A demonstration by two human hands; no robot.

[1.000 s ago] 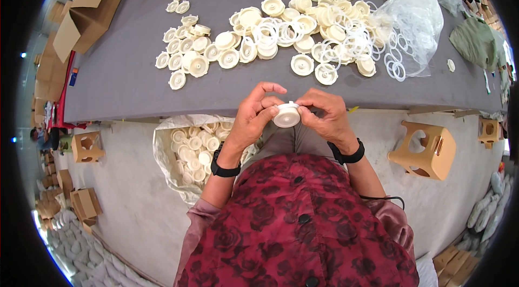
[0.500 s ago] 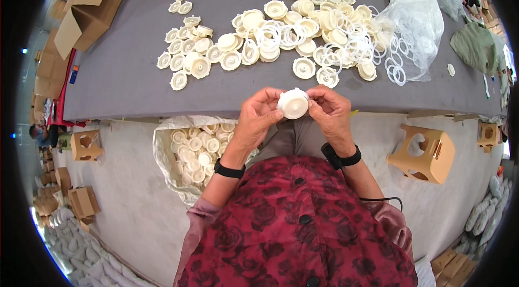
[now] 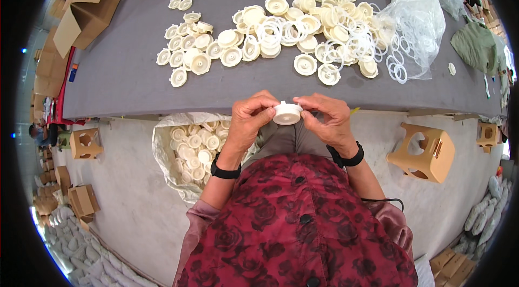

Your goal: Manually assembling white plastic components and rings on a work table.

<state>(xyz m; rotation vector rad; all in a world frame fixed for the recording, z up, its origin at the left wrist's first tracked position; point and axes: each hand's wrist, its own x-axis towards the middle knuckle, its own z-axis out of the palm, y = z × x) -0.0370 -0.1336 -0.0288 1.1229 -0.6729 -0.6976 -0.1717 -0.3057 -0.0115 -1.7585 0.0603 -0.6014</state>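
A cream round plastic cap (image 3: 287, 113) is held between my two hands just off the table's near edge, tilted so that its side wall shows. My left hand (image 3: 250, 119) pinches its left rim with thumb and fingers. At the right rim, my right hand (image 3: 326, 118) grips it the same way. Whether a ring sits on this cap I cannot tell. Beyond my hands, many similar caps (image 3: 231, 55) lie in a loose heap on the table. White flat rings (image 3: 292, 32) are scattered over the heap, more of them beside a clear plastic bag (image 3: 415, 22).
The grey-covered table (image 3: 124, 84) spans the front. Below its edge at left stands a white woven sack (image 3: 162, 160) holding several caps. An open cardboard box (image 3: 94, 6) is at far left, and a tan plastic stool (image 3: 427, 152) stands at right on the floor.
Both hands have lowered slightly toward me with the cap, moving a little left. The cap has tipped from showing its round face to showing its side.
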